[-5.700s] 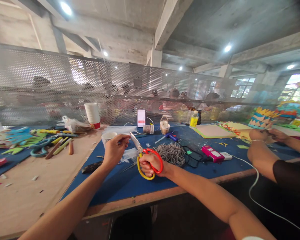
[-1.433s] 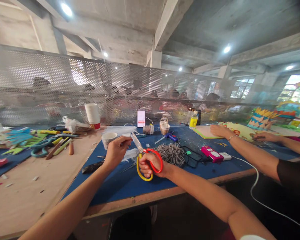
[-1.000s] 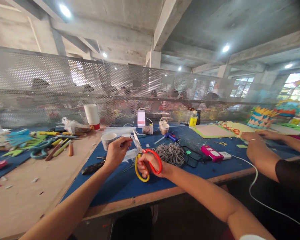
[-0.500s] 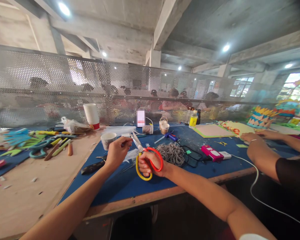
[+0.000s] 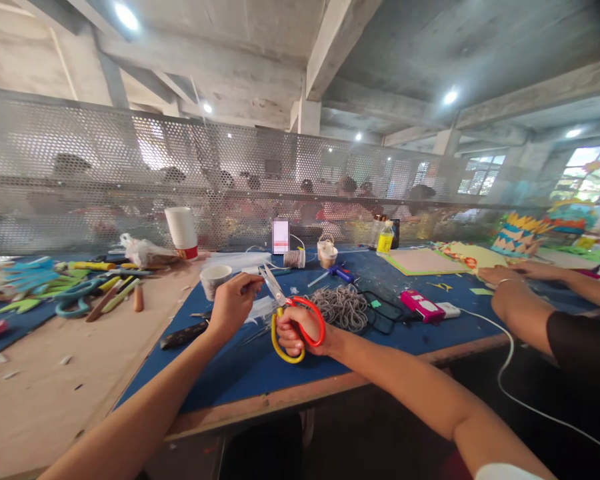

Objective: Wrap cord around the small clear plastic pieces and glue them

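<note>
My right hand [image 5: 296, 328] grips a pair of scissors [image 5: 312, 323] with one red and one yellow handle. Their blades point up and to the left, slightly parted. Just left of the blade tips, my left hand [image 5: 236, 300] is closed in a pinch; whatever lies between its fingertips is too small to make out. A paper cup [image 5: 215, 280] stands behind my left hand. To the right of the scissors lies a tangled heap of grey cord [image 5: 341, 308]. A dark-handled tool [image 5: 184, 335] rests on the blue mat beside my left wrist.
Stacked paper cups [image 5: 181, 230], a phone [image 5: 281, 237] and a yellow bottle [image 5: 385, 239] line the back. A blue glue gun [image 5: 341, 273] and a magenta box [image 5: 421, 306] lie rightward. Blue-green scissors [image 5: 73, 305] are left. A co-worker's arm [image 5: 523, 307] reaches in at right.
My hands and the scissors hold almost the same pose. The whole view has shifted very slightly.
</note>
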Demonstrator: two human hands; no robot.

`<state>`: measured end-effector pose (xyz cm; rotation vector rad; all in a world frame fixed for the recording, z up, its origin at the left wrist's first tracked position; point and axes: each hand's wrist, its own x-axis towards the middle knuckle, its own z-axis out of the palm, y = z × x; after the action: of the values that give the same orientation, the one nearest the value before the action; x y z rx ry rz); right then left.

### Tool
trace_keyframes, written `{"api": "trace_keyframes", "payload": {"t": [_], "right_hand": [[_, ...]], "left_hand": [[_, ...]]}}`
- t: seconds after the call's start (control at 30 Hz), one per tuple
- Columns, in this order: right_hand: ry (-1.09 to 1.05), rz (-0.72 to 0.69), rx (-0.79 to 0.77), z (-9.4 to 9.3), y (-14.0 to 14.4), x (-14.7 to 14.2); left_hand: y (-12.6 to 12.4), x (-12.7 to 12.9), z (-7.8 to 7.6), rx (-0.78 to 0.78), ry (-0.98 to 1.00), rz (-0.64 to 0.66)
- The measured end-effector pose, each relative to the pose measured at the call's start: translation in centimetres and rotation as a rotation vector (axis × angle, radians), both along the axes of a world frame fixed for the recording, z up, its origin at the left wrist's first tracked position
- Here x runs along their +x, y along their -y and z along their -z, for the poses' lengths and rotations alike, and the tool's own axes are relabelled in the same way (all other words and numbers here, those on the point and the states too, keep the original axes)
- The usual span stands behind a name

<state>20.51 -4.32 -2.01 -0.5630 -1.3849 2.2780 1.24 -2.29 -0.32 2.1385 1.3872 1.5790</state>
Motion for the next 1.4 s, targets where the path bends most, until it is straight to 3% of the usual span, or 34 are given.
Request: {"api": "trace_keyframes", "payload": {"t": [0.43, 0.63, 1.4], "right_hand": [[-0.027, -0.032, 0.024, -0.17, -0.05, 0.14], [-0.007, 0.027, 0.06, -0.28, 0.06, -0.03], [0.006, -0.008, -0.021, 0.37, -0.24, 0.12]], "left_hand": [[-0.18, -0.28, 0.45, -0.038, 0.065, 0.067], [-0.04, 0.02, 0.27, -0.072, 0.092, 0.06], [-0.05, -0.2, -0.15, 0.049, -0.084, -0.033]]}}
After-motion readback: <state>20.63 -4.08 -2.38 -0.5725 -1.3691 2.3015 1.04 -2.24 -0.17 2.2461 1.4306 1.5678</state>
